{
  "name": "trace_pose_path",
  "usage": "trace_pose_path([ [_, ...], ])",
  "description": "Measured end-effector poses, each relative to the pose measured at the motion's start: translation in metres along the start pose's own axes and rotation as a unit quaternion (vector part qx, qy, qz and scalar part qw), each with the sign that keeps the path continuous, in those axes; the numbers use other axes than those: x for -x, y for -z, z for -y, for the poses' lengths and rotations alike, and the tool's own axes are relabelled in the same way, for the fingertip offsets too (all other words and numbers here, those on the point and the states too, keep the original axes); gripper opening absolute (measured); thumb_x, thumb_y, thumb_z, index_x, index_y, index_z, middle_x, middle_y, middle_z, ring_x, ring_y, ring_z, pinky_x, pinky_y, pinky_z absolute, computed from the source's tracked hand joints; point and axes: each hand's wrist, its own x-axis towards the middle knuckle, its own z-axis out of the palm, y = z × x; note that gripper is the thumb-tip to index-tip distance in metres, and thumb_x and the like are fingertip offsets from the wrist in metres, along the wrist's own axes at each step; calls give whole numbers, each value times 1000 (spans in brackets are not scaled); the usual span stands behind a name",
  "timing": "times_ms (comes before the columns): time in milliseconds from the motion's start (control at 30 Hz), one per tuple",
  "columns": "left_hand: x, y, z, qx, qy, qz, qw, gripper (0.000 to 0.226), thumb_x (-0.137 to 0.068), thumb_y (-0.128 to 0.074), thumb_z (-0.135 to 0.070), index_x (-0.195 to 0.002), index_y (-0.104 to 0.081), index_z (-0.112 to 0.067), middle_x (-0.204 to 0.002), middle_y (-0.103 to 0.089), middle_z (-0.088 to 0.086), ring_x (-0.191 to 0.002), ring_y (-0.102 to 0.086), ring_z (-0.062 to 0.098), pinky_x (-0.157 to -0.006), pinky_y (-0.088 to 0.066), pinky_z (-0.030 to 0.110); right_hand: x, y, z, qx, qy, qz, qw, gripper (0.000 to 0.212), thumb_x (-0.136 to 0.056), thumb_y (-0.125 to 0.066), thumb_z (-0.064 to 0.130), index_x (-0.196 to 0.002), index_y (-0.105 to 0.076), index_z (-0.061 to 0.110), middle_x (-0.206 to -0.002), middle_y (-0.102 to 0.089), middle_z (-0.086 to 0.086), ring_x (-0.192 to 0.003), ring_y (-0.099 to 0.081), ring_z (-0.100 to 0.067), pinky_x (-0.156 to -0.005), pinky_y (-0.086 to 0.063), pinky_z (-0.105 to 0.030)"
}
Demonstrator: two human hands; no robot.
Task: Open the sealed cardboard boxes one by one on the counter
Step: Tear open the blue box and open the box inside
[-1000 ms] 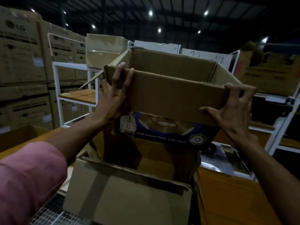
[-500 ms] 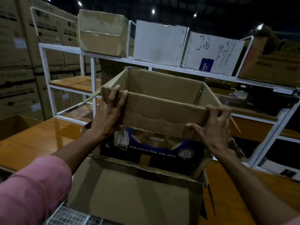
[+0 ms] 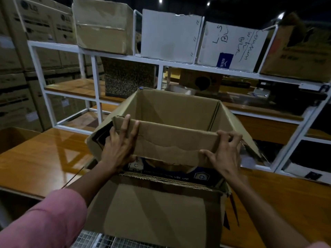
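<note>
An open brown cardboard box (image 3: 172,111) with a blue printed band low on its near wall is held over the wooden counter (image 3: 39,158). My left hand (image 3: 120,145) grips the left end of its near top flap, fingers over the edge. My right hand (image 3: 225,154) holds the right end of the same flap. The box's inside looks empty; its bottom is hidden. Directly in front of me a second, larger open cardboard box (image 3: 157,212) stands with its flap up, hiding the first box's lower part.
A white metal shelf rack (image 3: 161,63) stands behind the counter with brown and white boxes on top and a speckled box on the middle shelf. Stacked LG cartons (image 3: 21,68) fill the left. A wire mesh surface (image 3: 100,240) lies at the bottom edge.
The held box has come down from chest height toward the counter and the larger box. Both hands kept their grip on its near flap. My view has tilted downward.
</note>
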Motion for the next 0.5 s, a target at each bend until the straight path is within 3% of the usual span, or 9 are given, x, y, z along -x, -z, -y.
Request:
trace_pose_path([
  [233,4,-15,1,-6,3,98,995,149,-60,-85,-62,-155,26,-35,-162,37,3,-134,-29,58,-93,-46,71,21,-20,-17,4,-33,114,993,68,-81,-74,54,-137,-41,29,-143,-18,0,-134,-27,-41,-107,-40,-61],
  [333,-8,-8,5,-3,10,190,982,153,-58,-89,-53,-148,34,-39,-160,39,0,-139,-23,56,-103,-40,69,21,-19,-16,-13,-55,115,992,61,-86,-72,47,-137,-45,26,-147,-21,-2,-136,-21,-38,-108,-36,-57],
  [500,-18,8,24,-17,3,322,947,154,-55,-87,-58,-149,34,-39,-160,39,-5,-148,-10,53,-116,-26,66,15,-12,-12,-17,-64,94,993,36,-95,-62,40,-126,-60,21,-138,-43,-9,-125,-36,-33,-103,-38,-48],
])
